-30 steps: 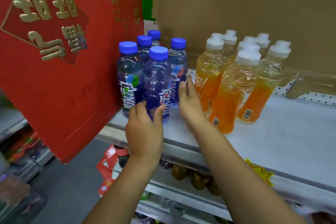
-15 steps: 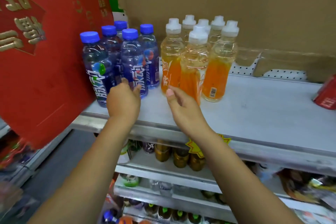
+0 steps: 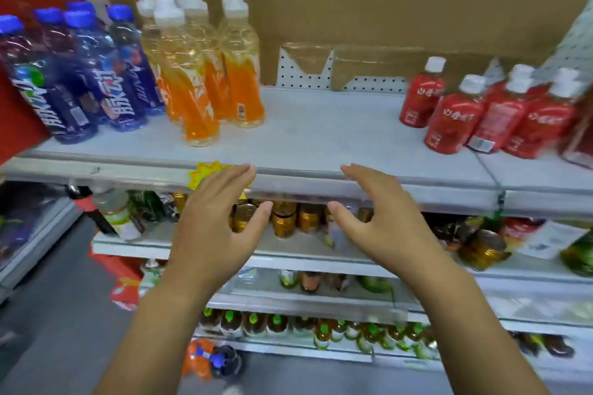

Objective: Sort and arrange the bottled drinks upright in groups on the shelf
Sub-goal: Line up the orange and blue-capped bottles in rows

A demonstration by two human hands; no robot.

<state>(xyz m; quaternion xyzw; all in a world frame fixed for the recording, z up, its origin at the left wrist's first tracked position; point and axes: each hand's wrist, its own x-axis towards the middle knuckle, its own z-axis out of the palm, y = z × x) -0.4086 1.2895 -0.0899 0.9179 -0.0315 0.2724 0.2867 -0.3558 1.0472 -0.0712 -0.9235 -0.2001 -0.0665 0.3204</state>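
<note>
Blue-capped bottles [image 3: 80, 74] and orange bottles [image 3: 199, 74] stand upright in tight groups at the left of the shelf [image 3: 321, 138], red bottles [image 3: 481, 112] loosely grouped well apart at right, so sorting looks nearly done; left hand [image 3: 218, 221] and right hand [image 3: 378, 224] hover empty, fingers spread, before the shelf edge.

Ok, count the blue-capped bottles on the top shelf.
5 blue-capped bottles, upright at the left end of the top shelf: front left, front centre, right beside the orange bottles, two behind. More may be hidden behind.
</note>
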